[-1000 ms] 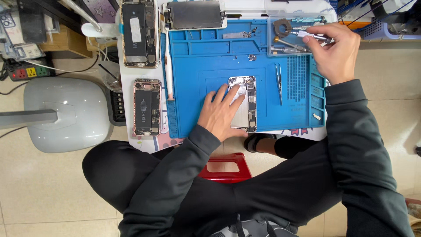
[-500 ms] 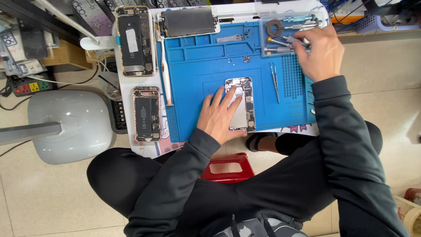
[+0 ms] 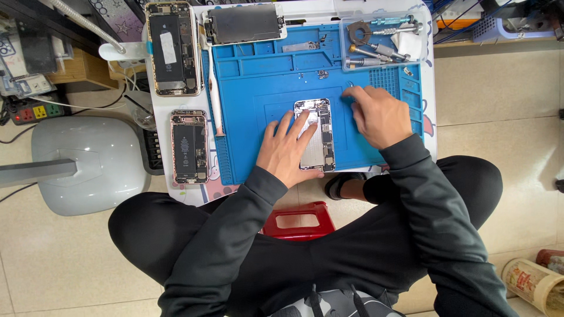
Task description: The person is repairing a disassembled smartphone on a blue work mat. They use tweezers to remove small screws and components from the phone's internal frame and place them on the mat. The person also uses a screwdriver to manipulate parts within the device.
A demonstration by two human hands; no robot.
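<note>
An opened phone (image 3: 322, 120) with bare metal insides lies in the middle of the blue work mat (image 3: 258, 88). My left hand (image 3: 288, 151) rests flat on its left half with fingers spread, holding it down. My right hand (image 3: 380, 116) sits on the mat just right of the phone, fingers curled with the tips touching the mat near the phone's top right corner. Whatever lies under that hand is hidden.
A clear tray (image 3: 414, 56) with several screwdrivers stands at the mat's far right corner. Two more opened phones (image 3: 174, 50) (image 3: 189, 147), a screen panel (image 3: 244, 24) and a thin white tool (image 3: 212, 94) lie to the left. A grey lamp base (image 3: 88, 164) and a red stool (image 3: 296, 222) are close by.
My right hand has left the tool tray at the far right and come down onto the mat beside the phone. My left hand stays on the phone.
</note>
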